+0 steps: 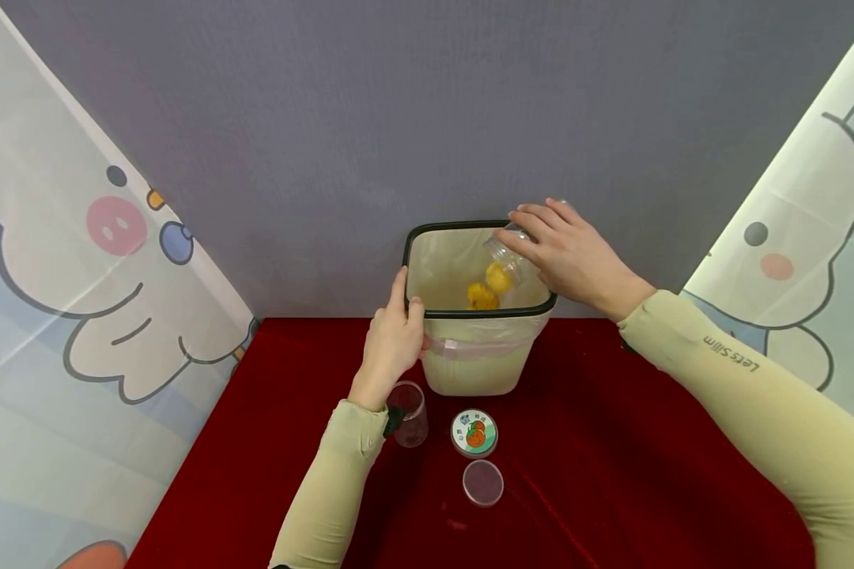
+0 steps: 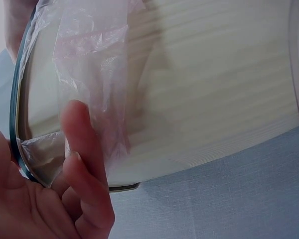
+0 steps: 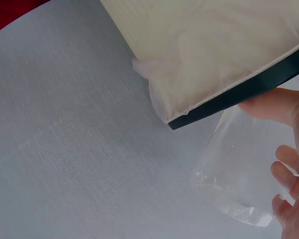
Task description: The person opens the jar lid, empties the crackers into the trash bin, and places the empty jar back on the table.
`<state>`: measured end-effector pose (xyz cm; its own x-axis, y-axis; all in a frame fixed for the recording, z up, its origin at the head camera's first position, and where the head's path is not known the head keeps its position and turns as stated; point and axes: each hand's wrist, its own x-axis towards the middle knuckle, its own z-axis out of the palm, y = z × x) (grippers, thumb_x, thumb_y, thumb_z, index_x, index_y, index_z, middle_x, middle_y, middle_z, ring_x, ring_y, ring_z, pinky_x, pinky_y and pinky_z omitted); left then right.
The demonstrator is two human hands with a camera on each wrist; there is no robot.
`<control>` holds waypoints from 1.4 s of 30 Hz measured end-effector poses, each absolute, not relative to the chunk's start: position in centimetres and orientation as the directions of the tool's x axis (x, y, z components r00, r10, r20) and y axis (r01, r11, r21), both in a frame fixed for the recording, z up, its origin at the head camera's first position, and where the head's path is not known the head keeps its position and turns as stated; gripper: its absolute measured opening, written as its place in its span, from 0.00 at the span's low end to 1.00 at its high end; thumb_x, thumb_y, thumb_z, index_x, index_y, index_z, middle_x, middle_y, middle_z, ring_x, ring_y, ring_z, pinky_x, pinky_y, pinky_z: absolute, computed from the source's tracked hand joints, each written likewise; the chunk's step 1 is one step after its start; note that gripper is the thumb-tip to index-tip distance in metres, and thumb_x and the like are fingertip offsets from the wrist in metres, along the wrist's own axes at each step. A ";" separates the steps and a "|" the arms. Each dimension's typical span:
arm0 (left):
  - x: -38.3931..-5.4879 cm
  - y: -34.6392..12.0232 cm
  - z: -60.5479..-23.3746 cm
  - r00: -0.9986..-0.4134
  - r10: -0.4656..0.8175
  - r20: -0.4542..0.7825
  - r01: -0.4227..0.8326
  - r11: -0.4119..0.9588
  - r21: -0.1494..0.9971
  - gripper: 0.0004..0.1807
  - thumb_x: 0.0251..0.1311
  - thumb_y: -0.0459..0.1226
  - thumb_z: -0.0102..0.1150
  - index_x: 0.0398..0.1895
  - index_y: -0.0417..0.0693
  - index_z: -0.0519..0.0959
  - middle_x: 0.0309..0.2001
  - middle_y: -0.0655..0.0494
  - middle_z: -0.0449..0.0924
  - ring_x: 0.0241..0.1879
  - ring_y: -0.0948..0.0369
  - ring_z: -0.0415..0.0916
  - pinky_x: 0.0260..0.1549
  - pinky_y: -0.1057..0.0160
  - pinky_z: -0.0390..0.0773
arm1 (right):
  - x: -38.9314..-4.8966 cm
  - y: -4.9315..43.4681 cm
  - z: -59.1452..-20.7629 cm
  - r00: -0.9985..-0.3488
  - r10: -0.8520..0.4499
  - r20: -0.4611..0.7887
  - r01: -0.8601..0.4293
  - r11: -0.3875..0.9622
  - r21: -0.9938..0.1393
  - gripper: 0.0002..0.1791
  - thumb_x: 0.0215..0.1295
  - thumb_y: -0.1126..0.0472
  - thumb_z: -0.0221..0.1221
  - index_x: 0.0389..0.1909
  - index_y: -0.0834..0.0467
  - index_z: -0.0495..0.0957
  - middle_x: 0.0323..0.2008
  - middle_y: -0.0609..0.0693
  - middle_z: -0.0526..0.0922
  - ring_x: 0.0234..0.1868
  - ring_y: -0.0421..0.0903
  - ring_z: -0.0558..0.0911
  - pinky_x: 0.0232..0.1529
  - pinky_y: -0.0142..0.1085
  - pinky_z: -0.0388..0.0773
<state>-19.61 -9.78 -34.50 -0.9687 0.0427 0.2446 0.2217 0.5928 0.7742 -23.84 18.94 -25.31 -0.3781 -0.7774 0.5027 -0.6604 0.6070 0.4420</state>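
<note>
My right hand (image 1: 569,251) holds a clear plastic jar (image 3: 234,164) tipped mouth-down over the bin. Yellow lumps (image 1: 482,296) show at the jar's mouth and just below it, inside the bin opening. A cream trash bin (image 1: 470,374) with a dark rim (image 2: 13,109) and a translucent liner (image 2: 92,64) stands upright. At the bin's front left corner, my left hand (image 1: 393,336) grips the rim, fingers curled against the side over the bunched liner. The bin's bottom is hidden.
Close to my left wrist stands another clear jar (image 1: 411,419). In front of the bin lie a round lid with an orange-fruit label (image 1: 474,432) and a plain round lid (image 1: 483,483), on a red cloth (image 1: 612,474). A grey wall (image 1: 327,158) rises behind the bin.
</note>
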 end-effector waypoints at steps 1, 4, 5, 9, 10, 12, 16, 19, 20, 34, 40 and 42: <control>-19.6 -9.8 -34.5 -0.969 0.042 0.243 0.220 0.594 0.774 0.32 0.75 0.53 0.31 0.80 0.69 0.45 0.12 0.55 0.77 0.08 0.59 0.74 0.13 0.53 0.73 | -23.8 18.9 -25.3 -0.377 -0.778 0.503 -0.660 0.607 0.443 0.36 0.52 0.76 0.66 0.65 0.59 0.72 0.60 0.66 0.73 0.63 0.63 0.69 0.67 0.56 0.60; -19.6 -9.8 -34.4 -0.969 0.041 0.242 0.219 0.594 0.774 0.31 0.76 0.51 0.32 0.80 0.69 0.45 0.12 0.56 0.76 0.08 0.58 0.74 0.13 0.53 0.73 | -23.8 19.0 -25.2 -0.373 -0.777 0.507 -0.660 0.607 0.444 0.36 0.52 0.76 0.65 0.65 0.58 0.72 0.60 0.66 0.74 0.63 0.63 0.69 0.67 0.56 0.60; -19.6 -9.8 -34.4 -0.970 0.043 0.240 0.217 0.595 0.774 0.31 0.76 0.51 0.32 0.80 0.69 0.45 0.12 0.56 0.76 0.08 0.58 0.74 0.13 0.53 0.73 | -23.8 19.0 -25.2 -0.372 -0.777 0.508 -0.660 0.606 0.444 0.36 0.52 0.76 0.65 0.65 0.58 0.72 0.60 0.66 0.74 0.63 0.63 0.69 0.67 0.56 0.59; -19.7 -9.7 -34.4 -0.969 0.042 0.243 0.219 0.596 0.773 0.31 0.76 0.51 0.32 0.80 0.69 0.45 0.11 0.56 0.75 0.08 0.58 0.73 0.13 0.53 0.73 | -23.9 19.0 -25.2 -0.368 -0.779 0.508 -0.662 0.603 0.445 0.35 0.53 0.76 0.66 0.65 0.58 0.73 0.60 0.66 0.74 0.63 0.63 0.69 0.67 0.56 0.60; -19.7 -9.7 -34.4 -0.969 0.043 0.242 0.219 0.597 0.772 0.31 0.76 0.51 0.32 0.80 0.69 0.45 0.11 0.56 0.75 0.08 0.58 0.73 0.13 0.53 0.73 | -23.9 19.0 -25.2 -0.367 -0.780 0.507 -0.662 0.602 0.446 0.35 0.53 0.76 0.66 0.65 0.58 0.73 0.61 0.66 0.74 0.63 0.63 0.69 0.67 0.57 0.60; -19.7 -9.8 -34.4 -0.968 0.043 0.248 0.223 0.600 0.768 0.32 0.75 0.52 0.31 0.80 0.68 0.45 0.11 0.56 0.74 0.08 0.58 0.73 0.13 0.53 0.73 | -23.9 18.9 -25.3 -0.366 -0.781 0.505 -0.664 0.600 0.447 0.34 0.54 0.76 0.65 0.64 0.58 0.73 0.61 0.65 0.74 0.64 0.62 0.69 0.67 0.57 0.60; -19.8 -9.8 -34.6 -0.967 0.045 0.252 0.227 0.604 0.764 0.32 0.75 0.52 0.31 0.81 0.68 0.45 0.10 0.57 0.74 0.07 0.57 0.72 0.12 0.53 0.72 | -23.7 18.8 -25.3 -0.355 -0.790 0.499 -0.670 0.588 0.454 0.33 0.55 0.79 0.64 0.63 0.58 0.73 0.62 0.65 0.73 0.64 0.62 0.68 0.69 0.56 0.58; -19.7 -9.8 -34.6 -0.966 0.043 0.255 0.229 0.602 0.765 0.32 0.76 0.52 0.32 0.80 0.68 0.45 0.10 0.56 0.74 0.07 0.57 0.72 0.11 0.53 0.71 | -23.6 18.7 -25.3 -0.346 -0.798 0.494 -0.669 0.579 0.467 0.34 0.55 0.80 0.64 0.63 0.58 0.74 0.62 0.64 0.73 0.65 0.62 0.67 0.69 0.55 0.57; -19.7 -9.8 -34.6 -0.966 0.042 0.255 0.228 0.603 0.765 0.32 0.76 0.52 0.32 0.80 0.68 0.45 0.11 0.56 0.74 0.07 0.57 0.72 0.11 0.53 0.71 | -23.5 18.7 -25.3 -0.346 -0.799 0.492 -0.667 0.578 0.470 0.34 0.55 0.80 0.64 0.64 0.58 0.73 0.62 0.64 0.73 0.65 0.62 0.67 0.69 0.55 0.57; -19.8 -9.8 -34.7 -0.965 0.047 0.258 0.233 0.604 0.762 0.32 0.75 0.52 0.31 0.81 0.68 0.45 0.11 0.58 0.75 0.07 0.59 0.73 0.13 0.53 0.73 | -23.4 19.8 -25.4 -0.417 -0.703 0.576 -0.677 0.663 0.319 0.43 0.42 0.73 0.69 0.67 0.60 0.71 0.61 0.65 0.73 0.63 0.63 0.70 0.63 0.58 0.63; -19.8 -9.9 -34.8 -0.964 0.052 0.262 0.240 0.597 0.765 0.32 0.75 0.52 0.30 0.80 0.68 0.45 0.12 0.56 0.77 0.08 0.59 0.73 0.12 0.53 0.72 | -23.2 20.7 -25.7 -0.459 -0.647 0.609 -0.677 0.698 0.232 0.50 0.36 0.70 0.76 0.68 0.61 0.70 0.61 0.65 0.73 0.63 0.64 0.70 0.63 0.60 0.63; -19.8 -9.9 -34.8 -0.963 0.057 0.265 0.246 0.594 0.766 0.31 0.76 0.51 0.31 0.80 0.68 0.44 0.12 0.56 0.77 0.08 0.59 0.73 0.11 0.53 0.72 | -23.2 21.0 -25.8 -0.471 -0.629 0.619 -0.670 0.711 0.212 0.50 0.36 0.69 0.77 0.68 0.61 0.69 0.61 0.65 0.73 0.62 0.64 0.70 0.63 0.59 0.63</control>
